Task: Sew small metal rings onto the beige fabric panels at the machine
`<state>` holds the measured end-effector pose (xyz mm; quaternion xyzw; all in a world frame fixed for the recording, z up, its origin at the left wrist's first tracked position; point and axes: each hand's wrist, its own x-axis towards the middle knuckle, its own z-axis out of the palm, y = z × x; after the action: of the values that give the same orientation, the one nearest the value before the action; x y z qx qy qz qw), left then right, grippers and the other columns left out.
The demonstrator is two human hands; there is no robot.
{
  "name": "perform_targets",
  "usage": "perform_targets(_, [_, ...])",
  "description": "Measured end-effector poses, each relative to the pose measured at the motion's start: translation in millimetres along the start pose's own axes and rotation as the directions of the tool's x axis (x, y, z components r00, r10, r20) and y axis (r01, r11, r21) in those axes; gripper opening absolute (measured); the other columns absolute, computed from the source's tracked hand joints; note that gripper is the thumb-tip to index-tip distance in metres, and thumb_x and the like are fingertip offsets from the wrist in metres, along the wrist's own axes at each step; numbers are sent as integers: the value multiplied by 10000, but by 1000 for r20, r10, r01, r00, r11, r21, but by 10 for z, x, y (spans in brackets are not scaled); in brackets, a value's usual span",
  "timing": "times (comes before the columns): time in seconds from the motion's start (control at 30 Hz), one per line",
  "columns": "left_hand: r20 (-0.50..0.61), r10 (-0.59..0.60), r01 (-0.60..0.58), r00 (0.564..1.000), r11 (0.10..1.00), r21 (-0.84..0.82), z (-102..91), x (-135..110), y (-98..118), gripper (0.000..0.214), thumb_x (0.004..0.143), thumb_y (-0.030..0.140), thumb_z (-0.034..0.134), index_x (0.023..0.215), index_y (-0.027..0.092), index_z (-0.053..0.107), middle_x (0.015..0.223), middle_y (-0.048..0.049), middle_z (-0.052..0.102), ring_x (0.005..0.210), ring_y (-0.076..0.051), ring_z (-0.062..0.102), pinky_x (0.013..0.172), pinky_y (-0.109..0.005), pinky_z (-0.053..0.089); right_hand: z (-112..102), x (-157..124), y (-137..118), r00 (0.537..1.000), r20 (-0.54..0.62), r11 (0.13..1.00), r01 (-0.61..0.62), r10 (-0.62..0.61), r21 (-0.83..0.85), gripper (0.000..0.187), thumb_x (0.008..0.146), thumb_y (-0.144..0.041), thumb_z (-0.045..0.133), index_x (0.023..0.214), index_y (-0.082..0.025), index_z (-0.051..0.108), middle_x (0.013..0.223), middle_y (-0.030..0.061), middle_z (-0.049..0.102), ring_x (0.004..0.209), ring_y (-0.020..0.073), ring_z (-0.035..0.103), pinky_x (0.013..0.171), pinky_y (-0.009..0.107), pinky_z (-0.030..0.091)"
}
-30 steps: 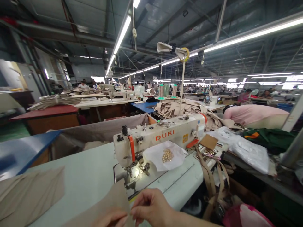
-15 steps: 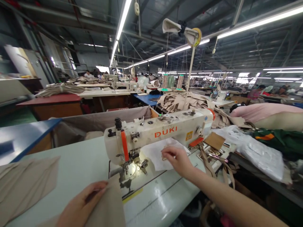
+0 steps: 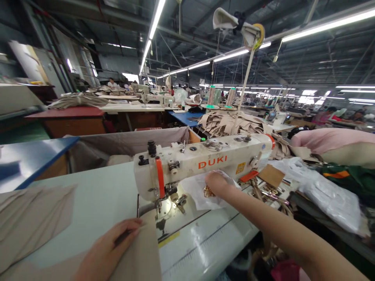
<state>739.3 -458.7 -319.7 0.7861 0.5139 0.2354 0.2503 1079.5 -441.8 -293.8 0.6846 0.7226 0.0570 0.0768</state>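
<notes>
A white DUKI sewing machine stands on a pale table. My left hand lies near the front edge with fingers closed on a tan fabric piece that reaches toward the needle plate. My right hand reaches under the machine arm into a white plastic bag, fingers curled down over a small pile of gold metal rings. Whether a ring is held I cannot make out.
A stack of tan fabric pieces lies at the left of the table. Tan straps and white bags crowd the right side. A grey cloth bin sits behind the table. Other workstations and people fill the hall beyond.
My right hand left the fabric at the front edge, reached to the white bag and now rests down on the gold rings. My left hand stays on the tan piece.
</notes>
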Motion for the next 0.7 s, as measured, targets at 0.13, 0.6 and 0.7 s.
perform_targets(0.13, [-8, 28, -28, 1000, 999, -26, -7, -23, 27, 278, 752, 465, 492, 763, 268, 688, 1001, 7, 708, 874, -221, 658, 780, -256, 521, -27, 2, 15, 998, -15, 985, -54, 57, 162, 281, 885, -326, 569, 1053, -102, 594, 1068, 101, 617, 939, 197, 610, 828, 394, 501])
perform_targets(0.6, [-28, 8, -10, 1000, 998, -57, -16, -50, 31, 284, 763, 469, 508, 840, 281, 705, 980, 29, 709, 896, -211, 647, 785, -240, 491, -96, -804, -128, 886, -404, 513, 243, 229, 823, 180, 763, -131, 536, 928, -165, 599, 832, 40, 708, 764, 156, 676, 737, 292, 548])
perform_targets(0.7, [-40, 2, -5, 999, 997, -73, -35, -88, 97, 286, 770, 456, 491, 826, 270, 702, 914, 22, 717, 851, -210, 648, 773, -254, 489, -91, -885, -287, 878, -418, 360, 322, 234, 876, 119, 757, -230, 573, 848, -172, 625, 814, 50, 704, 744, 165, 670, 704, 291, 547])
